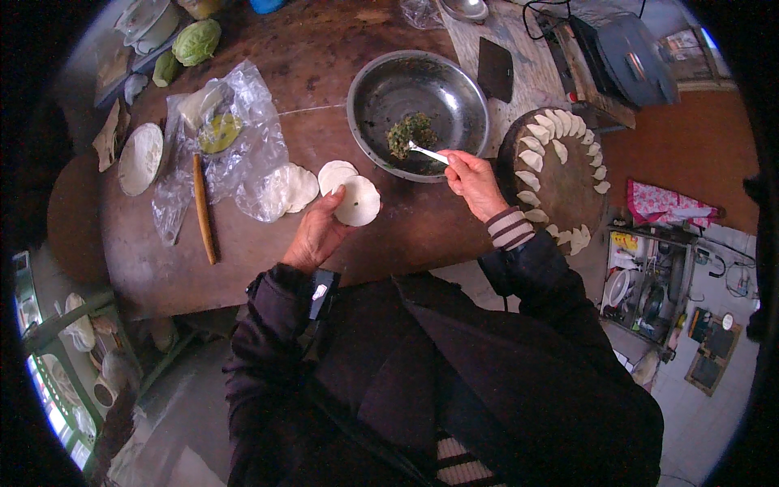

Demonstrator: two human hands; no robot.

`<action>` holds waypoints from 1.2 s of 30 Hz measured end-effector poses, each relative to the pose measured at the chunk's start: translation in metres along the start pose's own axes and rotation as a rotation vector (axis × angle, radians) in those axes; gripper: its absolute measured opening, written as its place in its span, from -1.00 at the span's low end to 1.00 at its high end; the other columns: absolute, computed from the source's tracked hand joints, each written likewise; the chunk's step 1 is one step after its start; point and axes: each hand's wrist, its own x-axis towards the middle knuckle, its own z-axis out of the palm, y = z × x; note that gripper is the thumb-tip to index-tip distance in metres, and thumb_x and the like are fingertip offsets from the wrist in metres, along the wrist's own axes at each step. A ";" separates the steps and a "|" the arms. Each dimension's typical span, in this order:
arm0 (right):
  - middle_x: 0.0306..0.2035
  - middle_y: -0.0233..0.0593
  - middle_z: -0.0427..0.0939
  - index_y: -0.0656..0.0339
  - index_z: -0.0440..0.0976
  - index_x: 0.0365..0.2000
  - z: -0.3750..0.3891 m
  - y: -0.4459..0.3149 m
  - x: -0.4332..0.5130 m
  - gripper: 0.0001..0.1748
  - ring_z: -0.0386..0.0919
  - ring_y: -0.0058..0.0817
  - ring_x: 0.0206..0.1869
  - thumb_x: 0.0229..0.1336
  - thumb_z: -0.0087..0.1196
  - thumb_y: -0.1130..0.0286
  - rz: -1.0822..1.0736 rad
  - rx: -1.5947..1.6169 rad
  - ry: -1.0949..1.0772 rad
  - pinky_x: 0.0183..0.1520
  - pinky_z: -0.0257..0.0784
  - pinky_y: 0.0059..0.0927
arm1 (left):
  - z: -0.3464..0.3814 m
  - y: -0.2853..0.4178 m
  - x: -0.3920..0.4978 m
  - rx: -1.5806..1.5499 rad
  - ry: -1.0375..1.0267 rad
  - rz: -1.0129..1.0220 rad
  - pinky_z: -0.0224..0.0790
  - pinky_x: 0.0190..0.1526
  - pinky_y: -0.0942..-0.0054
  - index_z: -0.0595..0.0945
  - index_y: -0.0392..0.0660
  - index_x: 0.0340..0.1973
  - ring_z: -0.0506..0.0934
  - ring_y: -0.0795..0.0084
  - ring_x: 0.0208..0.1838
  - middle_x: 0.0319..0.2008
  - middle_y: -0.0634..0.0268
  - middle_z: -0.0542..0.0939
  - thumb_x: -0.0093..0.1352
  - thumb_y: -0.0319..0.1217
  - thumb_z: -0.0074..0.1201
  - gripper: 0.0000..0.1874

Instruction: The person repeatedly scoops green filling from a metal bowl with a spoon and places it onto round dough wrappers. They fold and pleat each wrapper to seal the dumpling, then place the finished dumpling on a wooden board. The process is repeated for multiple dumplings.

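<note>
My left hand (321,230) holds a round dough wrapper (358,201) with a small green speck on it; another wrapper (336,175) lies just behind it. My right hand (476,184) grips the handle of a white spoon (431,152), whose tip is in chopped green filling (409,133) inside a steel bowl (358,122). More flat wrappers (298,190) lie partly under clear plastic to the left. To the right, folded dumplings (531,161) are set around the edge of a round wooden board (557,195).
A wooden rolling pin (204,210) lies beside a clear plastic bag (258,115) on the wooden table (316,79). A bowl of flour (141,159) and a cabbage (196,42) are at the left. A dark rectangular blade (495,69) lies right of the steel bowl.
</note>
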 end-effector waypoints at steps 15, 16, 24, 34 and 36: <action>-0.56 -0.50 0.27 0.34 0.41 -0.10 0.015 -0.022 -0.019 -0.70 0.09 -0.79 -0.59 0.29 -0.14 0.34 -0.006 0.053 0.009 -0.57 0.00 -0.76 | 0.011 0.003 0.010 -0.076 -0.002 0.011 0.28 0.14 0.20 0.26 -0.25 0.11 0.44 0.13 0.08 0.05 0.05 0.41 0.42 -0.30 -0.18 -0.59; -0.56 -0.50 0.27 0.34 0.40 -0.10 0.018 -0.026 -0.024 -0.70 0.09 -0.79 -0.59 0.29 -0.14 0.34 -0.018 0.048 -0.013 -0.57 0.00 -0.76 | 0.015 0.005 0.014 -0.089 -0.034 -0.001 0.28 0.14 0.20 0.26 -0.25 0.11 0.44 0.12 0.08 0.05 0.04 0.41 0.42 -0.30 -0.18 -0.59; -0.59 -0.50 0.27 0.31 0.41 -0.09 0.039 -0.037 -0.052 -0.69 0.12 -0.78 -0.60 0.31 -0.19 0.34 -0.072 -0.026 -0.129 -0.57 0.03 -0.75 | 0.041 0.016 0.028 -0.129 -0.146 -0.019 0.28 0.16 0.20 0.21 -0.31 0.16 0.40 0.01 0.12 0.11 -0.05 0.36 0.49 -0.19 -0.49 -0.51; -0.56 -0.48 0.35 0.25 0.45 -0.09 0.044 -0.039 -0.059 -0.74 0.23 -0.78 -0.55 0.27 -0.14 0.43 -0.306 -0.453 -0.056 -0.52 0.17 -0.73 | 0.050 0.026 0.016 -0.246 -0.246 -0.054 0.22 0.19 0.08 0.18 -0.40 0.14 0.35 -0.10 0.15 0.12 -0.19 0.31 0.49 -0.17 -0.61 -0.46; -0.55 -0.45 0.36 0.23 0.45 -0.08 0.045 -0.039 -0.059 -0.74 0.26 -0.75 -0.55 0.24 -0.12 0.48 -0.450 -0.574 -0.058 -0.51 0.20 -0.72 | 0.048 0.028 0.015 -0.257 -0.247 -0.062 0.21 0.20 0.06 0.17 -0.42 0.14 0.35 -0.12 0.14 0.11 -0.23 0.30 0.49 -0.18 -0.61 -0.46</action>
